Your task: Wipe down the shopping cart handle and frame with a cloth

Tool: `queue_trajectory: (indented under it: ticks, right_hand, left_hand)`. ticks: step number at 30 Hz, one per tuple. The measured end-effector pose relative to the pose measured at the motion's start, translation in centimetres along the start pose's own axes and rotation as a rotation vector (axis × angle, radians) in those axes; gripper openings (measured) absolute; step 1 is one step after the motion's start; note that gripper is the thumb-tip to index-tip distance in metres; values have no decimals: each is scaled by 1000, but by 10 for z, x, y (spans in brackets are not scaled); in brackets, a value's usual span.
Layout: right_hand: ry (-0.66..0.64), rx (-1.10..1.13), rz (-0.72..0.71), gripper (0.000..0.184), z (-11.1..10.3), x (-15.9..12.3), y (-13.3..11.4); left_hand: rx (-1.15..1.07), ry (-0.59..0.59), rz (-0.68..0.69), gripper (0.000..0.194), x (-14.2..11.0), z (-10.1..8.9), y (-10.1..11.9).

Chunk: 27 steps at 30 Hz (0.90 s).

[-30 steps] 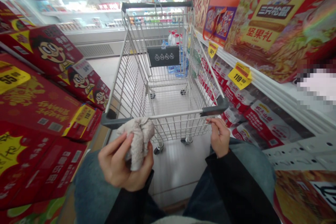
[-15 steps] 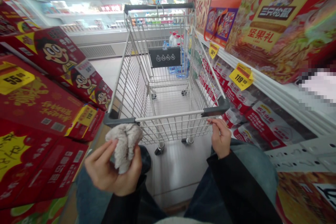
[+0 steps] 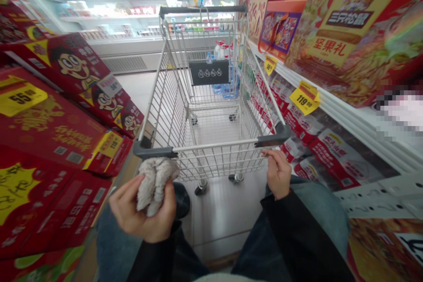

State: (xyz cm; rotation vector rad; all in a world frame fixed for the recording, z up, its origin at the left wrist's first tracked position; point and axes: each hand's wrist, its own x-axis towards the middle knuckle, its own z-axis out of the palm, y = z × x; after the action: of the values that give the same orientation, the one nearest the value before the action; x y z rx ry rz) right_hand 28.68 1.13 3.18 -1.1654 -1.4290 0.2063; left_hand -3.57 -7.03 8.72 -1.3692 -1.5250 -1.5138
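Observation:
A wire shopping cart (image 3: 214, 144) stands right in front of me, its near rim capped with dark plastic at both corners. My left hand (image 3: 147, 218) is closed around a crumpled grey-white cloth (image 3: 155, 180). The cloth touches the underside of the left plastic cap, or lies very close to it; I cannot tell which. On the other side, my right hand (image 3: 279, 174) is closed, fingertips at the wires of the cart's near wall just below the right cap. A black sign panel (image 3: 209, 73) hangs inside the cart at its far end.
Red gift cartons (image 3: 66, 136) with yellow price tags are stacked on the left. A shelf (image 3: 333, 105) on the right bears gift boxes, with packed bottles (image 3: 340, 154) below. Beyond the cart stands a lit refrigerated display (image 3: 132, 37). Large water bottles (image 3: 220, 88) show through the cart's wires.
The cloth in my left hand has shifted slightly and is folded differently, with the hand a little higher. My right hand stays where it was. The view has moved slightly.

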Motion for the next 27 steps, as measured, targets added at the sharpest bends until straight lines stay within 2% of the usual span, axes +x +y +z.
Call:
queue_trajectory:
  ticks: [4, 10, 16, 18, 21, 23, 27]
  right_hand:
    - [12, 1, -1, 25, 0, 0, 1]
    - [6, 9, -15, 25, 0, -1, 2]
    - [19, 6, -9, 25, 1, -1, 3]
    - [16, 4, -7, 25, 2, -1, 3]
    - [15, 7, -8, 25, 2, -1, 2]
    - [18, 11, -13, 25, 2, -1, 2]
    - [9, 6, -15, 25, 2, -1, 1]
  left_hand:
    - [-40, -100, -21, 52, -1, 0, 4]
    - [-21, 30, -112, 57, 14, -6, -3]
    - [-110, -147, -52, 48, -2, -2, 4]
    - [-85, -116, -78, 48, 1, -3, 4]
    - [-54, 25, -134, 54, 13, -6, -2]
    - [-81, 70, -155, 56, 17, -4, -7]
    - [-122, 62, -130, 54, 3, 5, -4]
